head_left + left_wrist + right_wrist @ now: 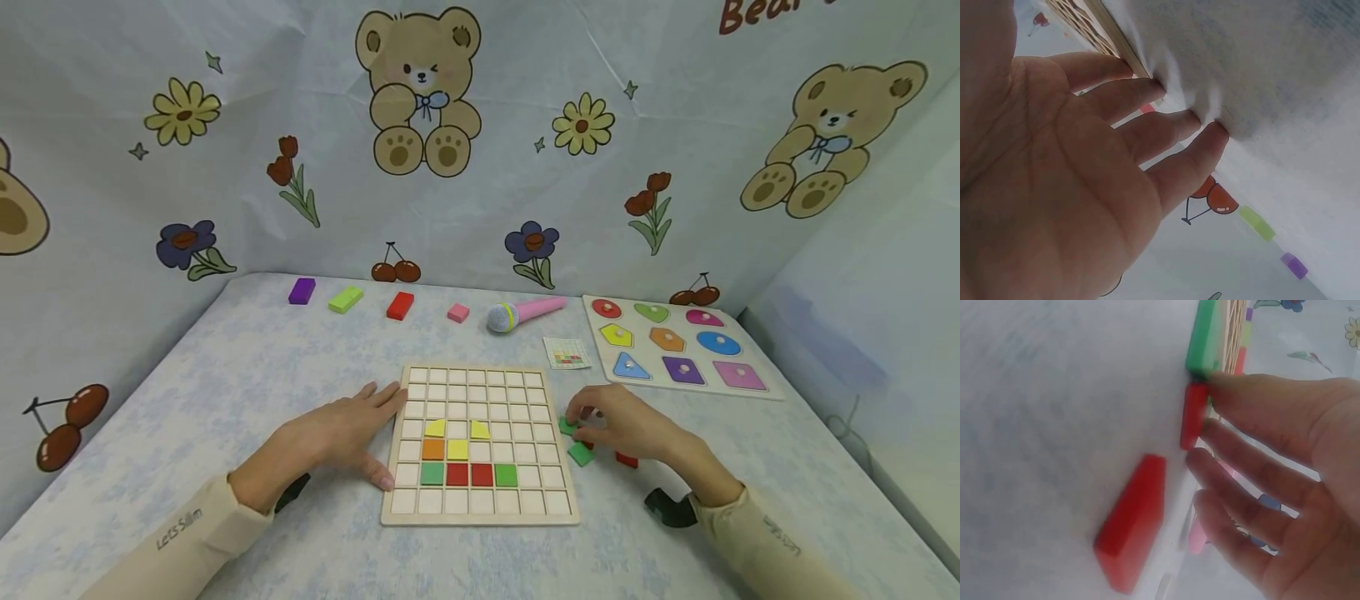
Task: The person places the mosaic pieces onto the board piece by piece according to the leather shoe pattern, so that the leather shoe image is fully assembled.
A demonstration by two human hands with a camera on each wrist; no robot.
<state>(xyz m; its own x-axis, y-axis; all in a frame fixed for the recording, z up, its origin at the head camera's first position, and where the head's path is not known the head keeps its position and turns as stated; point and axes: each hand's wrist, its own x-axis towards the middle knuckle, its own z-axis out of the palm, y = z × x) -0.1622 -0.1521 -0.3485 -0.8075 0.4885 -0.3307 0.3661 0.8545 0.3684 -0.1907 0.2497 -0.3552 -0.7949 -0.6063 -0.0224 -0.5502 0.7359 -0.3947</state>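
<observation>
Head: left hand (341, 433) flat on worktop (247, 375), fingers straight, touching left edge of grid board (480, 517). Right hand (622, 425) just right of board, over small green tiles (580, 453) and red tile (627, 459).

L wrist: fingertips (1213, 131) pressing worktop beside board edge.

R wrist: fingers (1254, 459) loosely spread, fingertips touching small red tile (1194, 415), not clamped; bigger red tile (1132, 519) near, green tile (1202, 337) by board.

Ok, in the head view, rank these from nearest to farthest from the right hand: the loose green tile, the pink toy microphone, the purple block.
1. Loose green tile: on the table just under the right hand, right of the wooden grid board.
2. Pink toy microphone: beyond the board, towards the back.
3. Purple block: far back left, by the wall.
</observation>
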